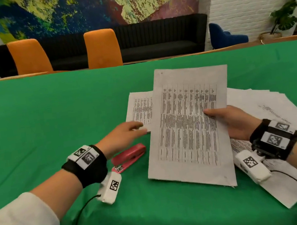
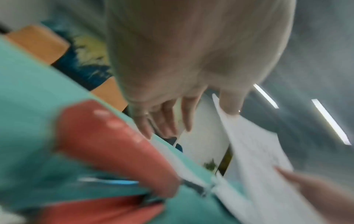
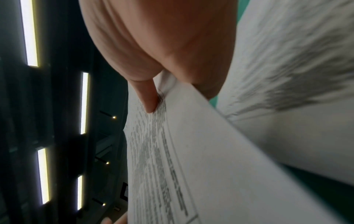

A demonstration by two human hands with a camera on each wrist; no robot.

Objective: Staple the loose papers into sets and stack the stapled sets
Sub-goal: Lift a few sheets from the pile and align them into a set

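The right hand [image 1: 233,122] pinches a printed paper set [image 1: 188,126] above the green table [image 1: 50,115]; the left hand [image 1: 122,137] hovers, fingers relaxed.

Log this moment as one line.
right hand: holds printed sheets | left hand: open, over papers | stapler: on table, untouched

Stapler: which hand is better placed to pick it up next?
Left. The left hand is free and hovers just beyond the stapler; the right hand already holds the paper set.
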